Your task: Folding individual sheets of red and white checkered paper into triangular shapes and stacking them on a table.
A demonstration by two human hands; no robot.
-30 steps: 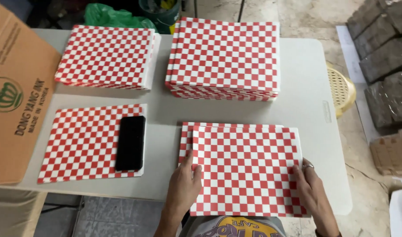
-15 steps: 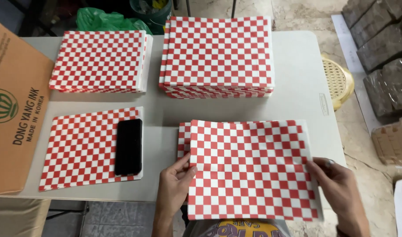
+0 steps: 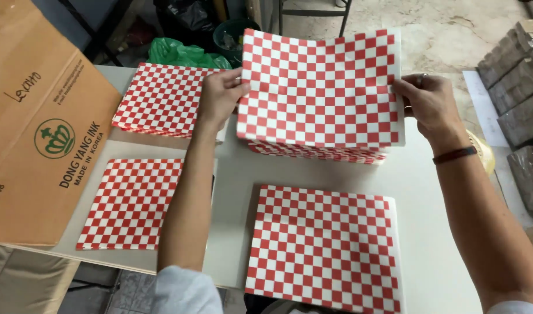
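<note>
Hands, left (image 3: 220, 96) and right (image 3: 429, 104), hold checkered sheet (image 3: 321, 87) above stack (image 3: 316, 152).

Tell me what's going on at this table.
A person holds a red-and-white checkered sheet by its two side edges, left hand and right hand, lifted above the tall stack at the back of the white table. Other checkered piles lie front centre, front left and back left. A cardboard box stands at left.

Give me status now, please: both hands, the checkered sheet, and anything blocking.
Left hand and right hand each grip one side edge of checkered sheet. Sheet raised over tall stack at the table's far side. Nothing in the way.
</note>
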